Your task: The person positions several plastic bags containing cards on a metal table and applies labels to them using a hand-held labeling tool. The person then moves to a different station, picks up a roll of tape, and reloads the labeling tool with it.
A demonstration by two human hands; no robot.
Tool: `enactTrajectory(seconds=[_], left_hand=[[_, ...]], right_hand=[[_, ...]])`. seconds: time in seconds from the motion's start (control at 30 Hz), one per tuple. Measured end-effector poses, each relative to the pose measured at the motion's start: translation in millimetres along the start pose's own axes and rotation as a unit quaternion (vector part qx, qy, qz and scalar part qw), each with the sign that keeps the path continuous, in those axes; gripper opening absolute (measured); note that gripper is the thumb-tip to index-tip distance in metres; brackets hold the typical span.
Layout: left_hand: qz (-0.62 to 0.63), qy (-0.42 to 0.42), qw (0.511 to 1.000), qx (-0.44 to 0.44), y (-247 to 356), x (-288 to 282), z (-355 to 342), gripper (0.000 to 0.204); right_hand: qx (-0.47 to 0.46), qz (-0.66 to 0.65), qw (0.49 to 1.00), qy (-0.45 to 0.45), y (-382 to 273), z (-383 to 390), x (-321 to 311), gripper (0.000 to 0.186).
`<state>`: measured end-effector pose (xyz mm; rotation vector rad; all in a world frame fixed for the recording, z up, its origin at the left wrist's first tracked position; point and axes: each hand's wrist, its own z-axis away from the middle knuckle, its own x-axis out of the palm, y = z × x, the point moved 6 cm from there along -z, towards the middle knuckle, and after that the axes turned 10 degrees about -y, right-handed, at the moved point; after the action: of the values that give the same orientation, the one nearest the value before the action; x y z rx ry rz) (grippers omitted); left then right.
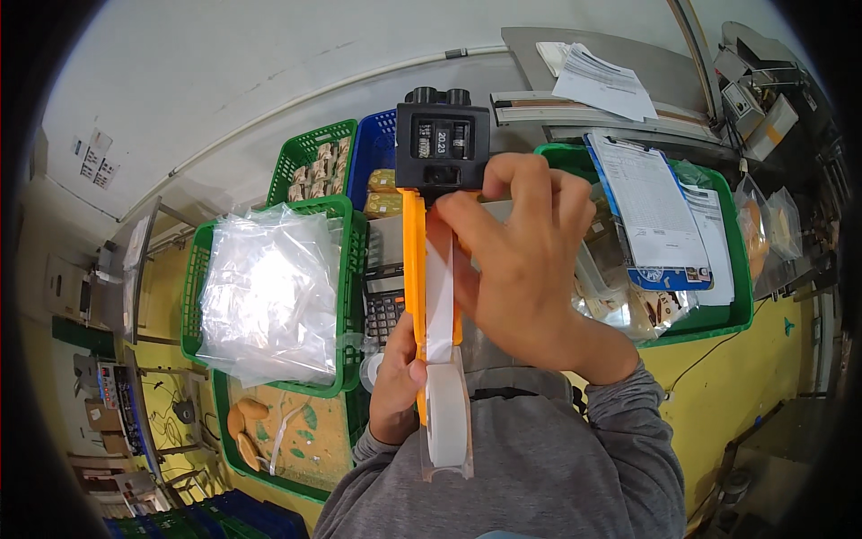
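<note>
A pricing gun with an orange body and a black head is held upright in front of my chest. My left hand is wrapped round its lower orange part. A roll of white labels sits at its near end. From the roll, a white label strip runs along the body toward the head. My right hand is bent over the strip just below the head, its fingertips pinched on it. Part of the right thumb and the far side of the gun are hidden.
Clear plastic bags fill a green crate at left, with a calculator beside it. Packed goods stand in crates behind. At right, a clipboard with papers lies over a green crate. Another crate holds brown pieces.
</note>
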<state>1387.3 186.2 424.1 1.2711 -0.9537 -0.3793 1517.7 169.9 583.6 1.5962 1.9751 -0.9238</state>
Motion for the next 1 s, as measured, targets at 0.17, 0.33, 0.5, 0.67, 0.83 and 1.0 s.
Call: enactTrajectory(seconds=[0.17, 0.33, 0.5, 0.67, 0.83, 1.0], left_hand=[[0.015, 0.021, 1.000, -0.001, 12, 7, -3, 0.096], [0.007, -0.003, 1.000, 0.006, 5, 6, -4, 0.096], [0.012, 0.023, 1.000, 0.003, 13, 10, -4, 0.098], [0.015, 0.036, 0.999, 0.005, 18, 14, -5, 0.100], [0.004, -0.089, 0.994, 0.065, -14, -23, -8, 0.079], [0.286, -0.300, 0.909, 0.047, 8, -21, -44, 0.066]], right_hand=[[0.020, -0.023, 0.999, -0.010, -2, 10, -1, 0.030], [-0.006, 0.009, 1.000, -0.014, -5, 9, -3, 0.030], [0.012, -0.014, 1.000, -0.001, 2, 1, 1, 0.031], [0.001, -0.037, 0.999, -0.008, -10, 17, -6, 0.033], [-0.020, -0.036, 0.999, 0.004, -1, -11, 1, 0.025], [-0.059, -0.079, 0.995, 0.002, 8, -34, 7, 0.010]])
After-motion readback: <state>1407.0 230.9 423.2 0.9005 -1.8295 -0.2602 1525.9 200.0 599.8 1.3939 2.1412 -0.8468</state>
